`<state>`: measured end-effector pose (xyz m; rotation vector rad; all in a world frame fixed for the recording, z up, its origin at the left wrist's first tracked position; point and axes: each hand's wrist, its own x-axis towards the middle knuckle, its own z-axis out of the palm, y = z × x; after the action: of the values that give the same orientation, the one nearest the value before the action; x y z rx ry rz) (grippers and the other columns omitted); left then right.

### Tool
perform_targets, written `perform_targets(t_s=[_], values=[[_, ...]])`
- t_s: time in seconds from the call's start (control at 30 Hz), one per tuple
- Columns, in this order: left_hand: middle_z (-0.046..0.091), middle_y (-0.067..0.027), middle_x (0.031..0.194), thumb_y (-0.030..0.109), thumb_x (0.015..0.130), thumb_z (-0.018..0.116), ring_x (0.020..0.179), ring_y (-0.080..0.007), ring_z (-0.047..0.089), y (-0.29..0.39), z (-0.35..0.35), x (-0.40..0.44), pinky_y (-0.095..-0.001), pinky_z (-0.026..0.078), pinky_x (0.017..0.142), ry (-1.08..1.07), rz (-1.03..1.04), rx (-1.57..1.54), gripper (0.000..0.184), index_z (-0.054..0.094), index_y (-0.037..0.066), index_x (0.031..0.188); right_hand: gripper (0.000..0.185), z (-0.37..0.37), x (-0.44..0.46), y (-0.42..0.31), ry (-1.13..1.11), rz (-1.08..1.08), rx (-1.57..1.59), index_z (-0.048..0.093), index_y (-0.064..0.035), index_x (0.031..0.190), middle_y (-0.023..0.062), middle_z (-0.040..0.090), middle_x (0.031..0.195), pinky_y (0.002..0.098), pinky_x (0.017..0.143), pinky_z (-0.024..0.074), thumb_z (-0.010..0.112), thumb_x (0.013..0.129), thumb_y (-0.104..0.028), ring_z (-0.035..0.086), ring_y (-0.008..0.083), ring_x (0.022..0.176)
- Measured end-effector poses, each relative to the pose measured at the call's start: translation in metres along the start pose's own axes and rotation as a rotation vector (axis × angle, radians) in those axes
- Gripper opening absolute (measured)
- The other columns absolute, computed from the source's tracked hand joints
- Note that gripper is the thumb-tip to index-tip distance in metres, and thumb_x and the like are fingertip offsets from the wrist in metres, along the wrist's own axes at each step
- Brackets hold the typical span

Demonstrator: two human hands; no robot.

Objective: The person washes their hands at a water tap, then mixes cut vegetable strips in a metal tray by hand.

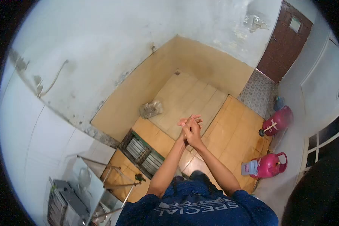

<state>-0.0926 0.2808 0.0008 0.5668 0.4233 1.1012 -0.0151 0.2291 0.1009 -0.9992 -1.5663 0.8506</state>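
Right hand [192,132]: clasped over the left, palms together, finger overlap too blurred to trace.
Left hand [182,123]: pressed to the right, largely hidden, grip impossible to tell.
Plastic-wrapped bundle [151,109]: nearby, left of the hands, blocky, crinkled, shiny.
Slatted grate [142,153]: left of the hands, toward the body, green-edged.
Pink gas cylinders [270,165]: well to the hands' right, rounded, glossy.
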Motion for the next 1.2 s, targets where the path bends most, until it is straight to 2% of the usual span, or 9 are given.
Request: perform_targets(t_s=[0.13, 0.23, 0.43, 0.5, 0.7, 0.83, 1.0, 1.1, 1.2], values=[[0.059, -0.0141, 0.134, 0.044, 0.102, 0.057, 0.123, -0.0263, 0.060, -0.022, 0.087, -0.144, -0.0410, 0.051, 0.102, 0.126, 0.070, 0.159, 0.053, 0.052, 0.006, 0.138, 0.035, -0.005, -0.113, -0.075, 0.009, 0.124, 0.333, 0.067, 0.0034, 0.089, 0.0100, 0.071, 0.085, 0.0407, 0.092, 0.0498, 0.050, 0.105, -0.022, 0.066, 0.0232, 0.087], [0.064, -0.0097, 0.106, 0.045, 0.101, 0.059, 0.087, -0.0249, 0.066, -0.080, 0.116, -0.231, -0.0357, 0.057, 0.078, 0.248, 0.088, 0.154, 0.048, 0.059, 0.002, 0.123, 0.030, -0.014, -0.209, -0.075, -0.013, 0.246, 0.563, 0.067, 0.0031, 0.096, 0.0141, 0.070, 0.092, 0.0392, 0.092, 0.0475, 0.051, 0.104, -0.021, 0.063, 0.0233, 0.098], [0.066, -0.0077, 0.110, 0.020, 0.095, 0.065, 0.101, -0.0202, 0.065, -0.217, 0.174, -0.375, -0.0326, 0.052, 0.088, 0.293, -0.157, 0.228, 0.035, 0.058, 0.000, 0.123, 0.062, -0.084, -0.418, -0.078, 0.117, -0.384, 0.089, 0.063, 0.0080, 0.101, 0.0278, 0.066, 0.112, 0.0565, 0.092, 0.0471, 0.037, 0.102, -0.048, 0.062, 0.0439, 0.106], [0.066, -0.0075, 0.111, 0.019, 0.094, 0.064, 0.102, -0.0197, 0.065, -0.230, 0.209, -0.416, -0.0326, 0.051, 0.091, 0.294, -0.160, 0.317, 0.033, 0.061, -0.001, 0.120, 0.024, -0.119, -0.457, -0.066, -0.019, -0.556, -0.325, 0.068, -0.0032, 0.101, 0.0156, 0.069, 0.112, 0.0440, 0.093, 0.0510, 0.064, 0.096, -0.026, 0.064, 0.0335, 0.108], [0.059, -0.0025, 0.087, 0.008, 0.087, 0.070, 0.078, -0.0118, 0.055, -0.262, 0.241, -0.530, -0.0309, 0.048, 0.073, 0.184, 0.176, 1.176, 0.012, 0.060, 0.003, 0.088, 0.024, -0.204, -0.585, -0.095, 0.137, 0.001, -0.593, 0.066, -0.0039, 0.100, 0.0162, 0.068, 0.108, 0.0350, 0.085, 0.0528, 0.071, 0.077, -0.009, 0.067, 0.0300, 0.099], [0.049, -0.0002, 0.069, 0.004, 0.084, 0.071, 0.062, -0.0096, 0.037, -0.302, 0.211, -0.625, -0.0290, 0.038, 0.056, 0.458, 0.307, 1.103, 0.032, 0.041, 0.007, 0.073, 0.019, -0.197, -0.693, -0.136, 0.067, 0.134, -0.476, 0.053, -0.0022, 0.086, 0.0158, 0.063, 0.090, 0.0372, 0.064, 0.0452, 0.069, 0.077, -0.007, 0.059, 0.0245, 0.077], [0.068, -0.0149, 0.101, 0.009, 0.088, 0.074, 0.094, -0.0185, 0.063, -0.429, 0.169, -0.764, -0.0324, 0.052, 0.085, 0.846, 0.346, 1.801, 0.029, 0.065, 0.003, 0.116, 0.058, -0.146, -0.856, -0.165, -0.040, 0.146, -0.807, 0.054, -0.0084, 0.139, 0.0221, 0.056, 0.140, 0.0410, 0.107, 0.0450, 0.073, 0.086, -0.021, 0.055, 0.0325, 0.129], [0.065, -0.0164, 0.127, 0.026, 0.091, 0.075, 0.111, -0.0283, 0.065, -0.407, 0.197, -0.836, -0.0416, 0.052, 0.096, 0.340, 0.155, 1.933, 0.062, 0.051, 0.005, 0.143, 0.074, -0.158, -0.912, -0.182, -0.443, 0.134, -0.397, 0.036, -0.0148, 0.157, 0.0215, 0.037, 0.159, 0.0425, 0.122, 0.0296, 0.069, 0.092, -0.027, 0.037, 0.0370, 0.146], [0.066, -0.0152, 0.123, 0.026, 0.091, 0.075, 0.114, -0.0277, 0.064, -0.436, 0.181, -0.887, -0.0411, 0.052, 0.097, 0.360, -0.260, 0.912, 0.056, 0.054, 0.004, 0.138, 0.059, -0.155, -0.960, -0.226, -0.687, 0.393, -0.067, 0.047, -0.0109, 0.150, 0.0209, 0.053, 0.146, 0.0427, 0.112, 0.0414, 0.065, 0.096, -0.025, 0.050, 0.0353, 0.136]])
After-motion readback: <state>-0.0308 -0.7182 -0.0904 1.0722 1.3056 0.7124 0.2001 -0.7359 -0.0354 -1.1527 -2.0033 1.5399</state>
